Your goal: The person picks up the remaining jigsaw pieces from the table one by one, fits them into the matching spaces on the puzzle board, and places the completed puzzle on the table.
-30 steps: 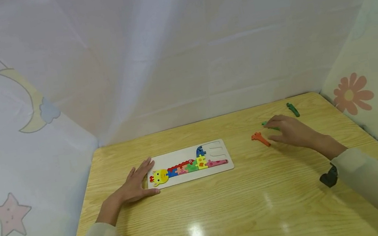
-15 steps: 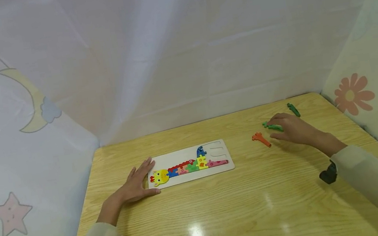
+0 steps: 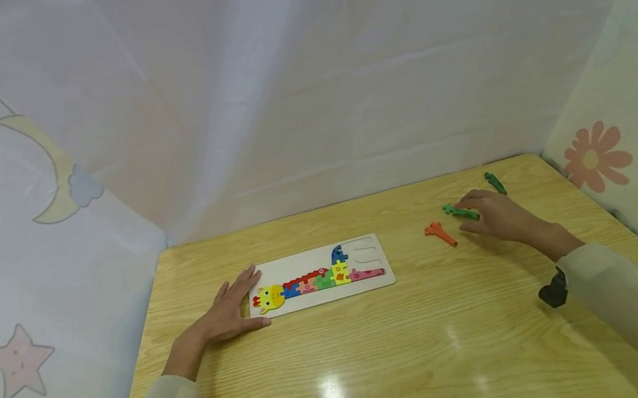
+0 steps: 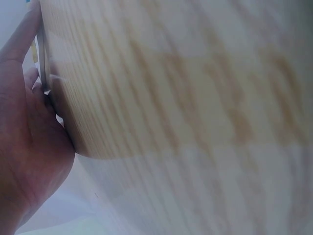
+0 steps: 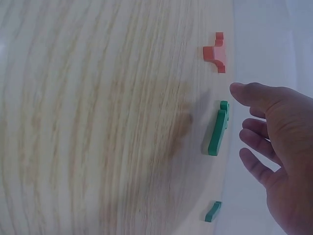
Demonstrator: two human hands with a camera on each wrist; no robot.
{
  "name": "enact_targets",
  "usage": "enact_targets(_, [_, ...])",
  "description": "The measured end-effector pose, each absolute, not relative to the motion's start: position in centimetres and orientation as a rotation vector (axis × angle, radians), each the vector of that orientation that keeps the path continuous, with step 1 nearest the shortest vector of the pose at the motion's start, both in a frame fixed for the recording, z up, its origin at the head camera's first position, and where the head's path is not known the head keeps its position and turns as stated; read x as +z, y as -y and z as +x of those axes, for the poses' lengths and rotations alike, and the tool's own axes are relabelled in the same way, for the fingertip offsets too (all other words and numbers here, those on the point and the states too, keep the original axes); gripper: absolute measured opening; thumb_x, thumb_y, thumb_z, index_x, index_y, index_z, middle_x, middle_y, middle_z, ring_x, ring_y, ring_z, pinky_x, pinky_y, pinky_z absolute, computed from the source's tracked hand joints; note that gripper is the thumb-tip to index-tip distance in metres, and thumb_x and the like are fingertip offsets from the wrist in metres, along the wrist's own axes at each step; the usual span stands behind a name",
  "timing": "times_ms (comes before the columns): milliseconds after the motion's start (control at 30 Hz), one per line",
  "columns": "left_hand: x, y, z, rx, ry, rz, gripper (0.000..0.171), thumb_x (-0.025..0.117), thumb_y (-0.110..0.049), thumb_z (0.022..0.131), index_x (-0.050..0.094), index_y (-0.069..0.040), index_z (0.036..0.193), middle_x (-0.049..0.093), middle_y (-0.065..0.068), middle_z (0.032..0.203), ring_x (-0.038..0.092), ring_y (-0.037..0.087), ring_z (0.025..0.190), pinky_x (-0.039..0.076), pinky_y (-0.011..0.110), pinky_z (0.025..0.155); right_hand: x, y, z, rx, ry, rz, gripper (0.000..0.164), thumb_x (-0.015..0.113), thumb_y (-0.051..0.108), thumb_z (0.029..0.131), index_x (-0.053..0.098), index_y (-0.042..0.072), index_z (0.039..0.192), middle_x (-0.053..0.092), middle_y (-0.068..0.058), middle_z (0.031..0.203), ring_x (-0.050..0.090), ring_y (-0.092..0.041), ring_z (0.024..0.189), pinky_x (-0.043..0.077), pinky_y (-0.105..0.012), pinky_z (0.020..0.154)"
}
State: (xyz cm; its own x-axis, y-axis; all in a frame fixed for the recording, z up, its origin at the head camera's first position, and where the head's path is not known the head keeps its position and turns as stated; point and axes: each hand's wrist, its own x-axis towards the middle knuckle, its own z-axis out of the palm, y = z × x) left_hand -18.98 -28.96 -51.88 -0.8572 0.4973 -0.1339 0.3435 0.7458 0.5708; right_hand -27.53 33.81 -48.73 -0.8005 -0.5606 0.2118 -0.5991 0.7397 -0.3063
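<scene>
A white giraffe puzzle board [image 3: 304, 264] lies on the table with colourful pieces set in it. Pale leg-shaped recesses show at its far right end. My left hand [image 3: 229, 312] rests at the board's left end, thumb on the near edge and fingers spread to the far corner. Over on the right, my right hand [image 3: 496, 216] hovers beside a green puzzle piece [image 3: 462, 212]. In the right wrist view, the loosely bent fingers [image 5: 257, 142] stand apart from that piece and hold nothing. An orange puzzle piece [image 3: 440, 234] lies just left of this hand.
A darker green puzzle piece [image 3: 495, 183] lies near the back right of the wooden table [image 3: 394, 354]. White fabric walls [image 3: 430, 70] stand close behind the table and along both sides.
My right hand has drifted slightly to the right, uncovering more of the nearer green puzzle piece. The left hand and the board have stayed in place.
</scene>
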Motion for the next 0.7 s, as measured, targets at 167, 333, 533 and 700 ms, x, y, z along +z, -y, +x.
enact_targets(167, [-51.8, 28.9, -19.0, 0.788, -2.669, 0.65, 0.108, 0.08, -0.05, 0.091, 0.02, -0.006, 0.169, 0.008, 0.016, 0.178, 0.009, 0.04, 0.163, -0.005, 0.067, 0.127, -48.9, -34.0, -27.9, 0.547, 2.827, 0.938, 0.043, 0.085, 0.009, 0.09, 0.071, -0.011, 0.125, 0.07, -0.029, 0.121, 0.069, -0.046, 0.106, 0.061, -0.059, 0.084])
enact_targets(333, [-51.9, 29.0, -19.0, 0.788, -2.668, 0.652, 0.108, 0.08, -0.049, 0.091, 0.02, -0.006, 0.169, 0.008, 0.016, 0.178, 0.009, 0.04, 0.163, -0.004, 0.067, 0.127, -49.0, -34.0, -28.3, 0.527, 2.855, 0.907, 0.045, 0.086, 0.01, 0.089, 0.07, -0.011, 0.126, 0.069, -0.031, 0.121, 0.07, -0.045, 0.103, 0.061, -0.058, 0.082])
enact_targets(533, [-51.9, 29.0, -19.0, 0.787, -2.669, 0.658, 0.108, 0.08, -0.049, 0.091, 0.02, -0.006, 0.169, 0.008, 0.016, 0.178, 0.009, 0.04, 0.163, -0.004, 0.067, 0.127, -49.4, -34.2, -29.1, 0.518, 2.901, 0.876, 0.047, 0.086, 0.011, 0.089, 0.069, -0.013, 0.126, 0.068, -0.032, 0.121, 0.072, -0.043, 0.1, 0.062, -0.055, 0.08])
enact_targets(700, [-51.8, 28.9, -18.9, 0.791, -2.671, 0.665, 0.107, 0.08, -0.048, 0.092, 0.02, -0.005, 0.169, 0.009, 0.016, 0.178, 0.01, 0.041, 0.163, -0.004, 0.067, 0.127, -49.4, -34.2, -29.3, 0.515, 2.91, 0.879, 0.049, 0.085, 0.012, 0.089, 0.068, -0.014, 0.128, 0.068, -0.032, 0.121, 0.071, -0.043, 0.099, 0.062, -0.056, 0.081])
